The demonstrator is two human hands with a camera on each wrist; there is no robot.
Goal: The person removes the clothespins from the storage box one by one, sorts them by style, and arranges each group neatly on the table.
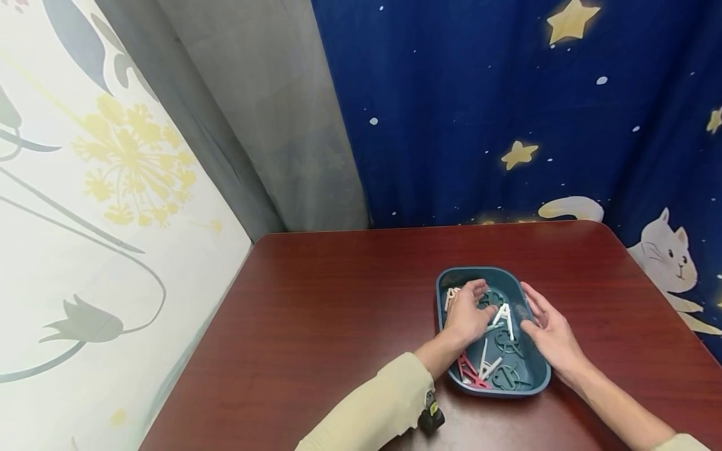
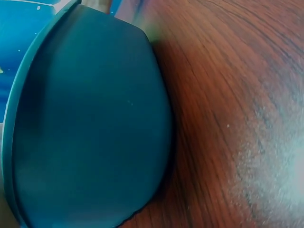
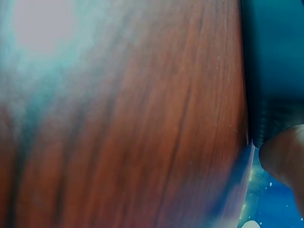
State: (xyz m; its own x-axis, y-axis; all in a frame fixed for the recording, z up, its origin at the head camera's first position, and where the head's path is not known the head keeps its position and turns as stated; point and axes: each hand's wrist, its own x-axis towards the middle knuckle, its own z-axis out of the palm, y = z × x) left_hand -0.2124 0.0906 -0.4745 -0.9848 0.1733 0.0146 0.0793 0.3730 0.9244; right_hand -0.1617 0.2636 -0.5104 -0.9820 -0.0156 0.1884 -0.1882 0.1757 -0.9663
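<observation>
A dark teal plastic tub point(image 1: 464, 274) sits on the table and holds several plastic clips. My left hand point(image 1: 467, 318) reaches inside with thumb and fingers spread apart, holding nothing that I can see. Close to its thumb is a white A-shaped clip point(image 1: 509, 326). Red clips point(image 1: 475, 378) and a pale clip point(image 1: 492, 368) lie at the near end, beside a green clip with a ring point(image 1: 507, 378). At the right side, my right hand point(image 1: 555, 341) grips the tub's wall, thumb over the rim and fingers outside. The left wrist view shows mostly the tub's outer wall point(image 2: 95, 118).
The reddish-brown wooden table point(image 1: 327, 313) extends to the left of the tub. A dark blue curtain with stars point(image 1: 451, 113) and a grey curtain point(image 1: 271, 113) hang behind it. At left is a white patterned wall point(image 1: 186, 263).
</observation>
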